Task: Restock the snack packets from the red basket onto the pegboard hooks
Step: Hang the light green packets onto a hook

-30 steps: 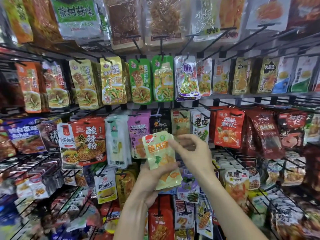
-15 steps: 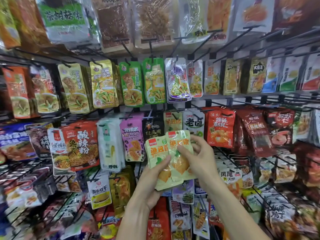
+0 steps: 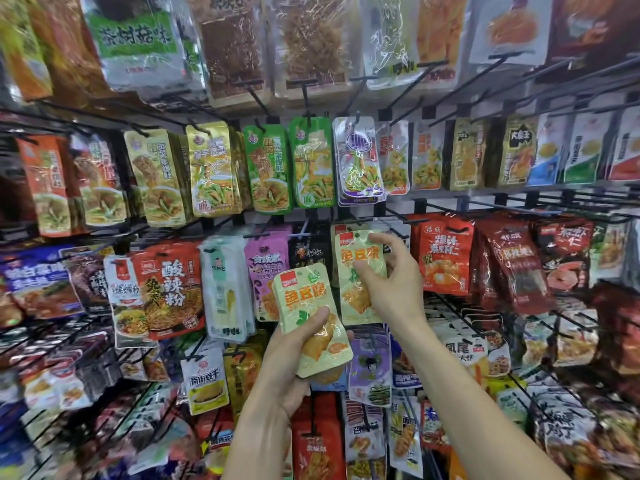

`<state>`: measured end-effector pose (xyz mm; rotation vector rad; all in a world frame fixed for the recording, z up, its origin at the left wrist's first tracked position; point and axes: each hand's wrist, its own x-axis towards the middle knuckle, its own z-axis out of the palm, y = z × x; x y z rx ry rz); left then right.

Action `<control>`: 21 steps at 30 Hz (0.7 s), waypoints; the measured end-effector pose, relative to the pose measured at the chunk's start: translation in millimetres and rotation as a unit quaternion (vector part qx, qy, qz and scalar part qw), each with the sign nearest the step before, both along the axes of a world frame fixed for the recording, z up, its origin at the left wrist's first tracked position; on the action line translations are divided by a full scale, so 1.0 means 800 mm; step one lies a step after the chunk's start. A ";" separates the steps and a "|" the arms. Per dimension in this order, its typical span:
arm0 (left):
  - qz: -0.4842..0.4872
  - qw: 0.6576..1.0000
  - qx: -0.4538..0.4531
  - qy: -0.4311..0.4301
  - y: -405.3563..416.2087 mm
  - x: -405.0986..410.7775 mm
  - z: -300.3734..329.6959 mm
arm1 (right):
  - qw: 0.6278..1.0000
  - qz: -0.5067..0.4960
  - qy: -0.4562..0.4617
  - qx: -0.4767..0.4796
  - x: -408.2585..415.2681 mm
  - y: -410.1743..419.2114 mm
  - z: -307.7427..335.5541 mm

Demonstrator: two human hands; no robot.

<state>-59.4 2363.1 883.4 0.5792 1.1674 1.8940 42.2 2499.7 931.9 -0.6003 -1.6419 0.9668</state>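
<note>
Our right hand [image 3: 388, 292] pinches one pale green fish-tofu packet [image 3: 360, 271], raised against the pegboard hooks [image 3: 398, 220] just above. Lower left of it, our left hand [image 3: 294, 355] grips a stack of matching packets [image 3: 311, 320].

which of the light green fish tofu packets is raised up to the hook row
The single pale green fish tofu packet pinched by the right hand, held high beside the red packet. The left hand grips the lower stack.
</note>
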 end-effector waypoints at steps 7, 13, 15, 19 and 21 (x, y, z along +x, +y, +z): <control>0.001 1.000 0.006 0.009 -0.006 -0.003 0.004 | 0.997 -0.063 -0.040 -0.010 -0.025 0.015 0.004; -0.002 1.000 -0.002 0.028 -0.003 -0.002 0.002 | 0.988 -0.050 -0.142 -0.038 -0.048 0.035 0.005; -0.003 0.999 -0.006 0.039 -0.001 -0.002 -0.002 | 0.989 -0.064 -0.130 -0.018 -0.030 0.018 -0.009; -0.010 0.999 -0.001 0.043 0.005 0.004 -0.007 | 0.992 0.035 -0.031 -0.115 0.007 -0.030 -0.034; -0.016 0.999 0.005 0.048 0.009 0.008 -0.009 | 0.984 0.065 -0.010 -0.163 0.019 -0.043 -0.033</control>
